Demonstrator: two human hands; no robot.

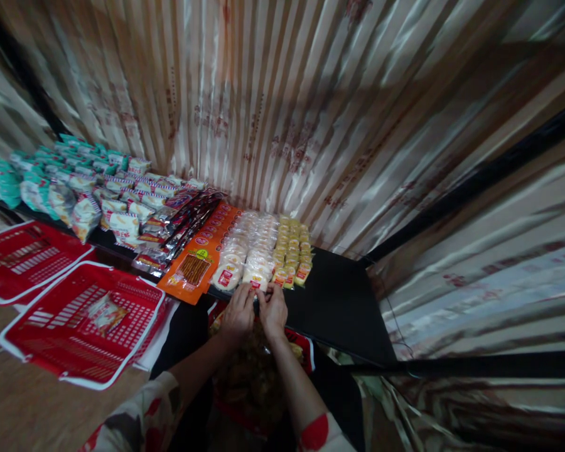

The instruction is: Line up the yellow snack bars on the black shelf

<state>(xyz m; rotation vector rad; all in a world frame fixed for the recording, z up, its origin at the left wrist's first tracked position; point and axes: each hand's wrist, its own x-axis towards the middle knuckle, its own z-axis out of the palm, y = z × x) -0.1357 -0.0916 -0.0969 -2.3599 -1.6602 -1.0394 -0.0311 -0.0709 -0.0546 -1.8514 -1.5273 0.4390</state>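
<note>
My left hand [239, 312] and my right hand [273, 309] meet at the front edge of the black table. Between their bent fingertips is a round white snack packet [257, 278] with a red label, at the front of its row. Its lower edge is hidden by my fingers. To the left stands another row of round white packets [226, 274] in clear wrap. Small yellow packets [290, 251] form rows just right of my right hand.
An orange pack of brown sticks [193, 267] lies left of the white rows, beside dark shiny packets [188, 216]. Further left are white bags [125, 226] and green bags [2, 182]. A red basket [82, 370] holds one packet; another basket [306, 351] of packets sits below my arms.
</note>
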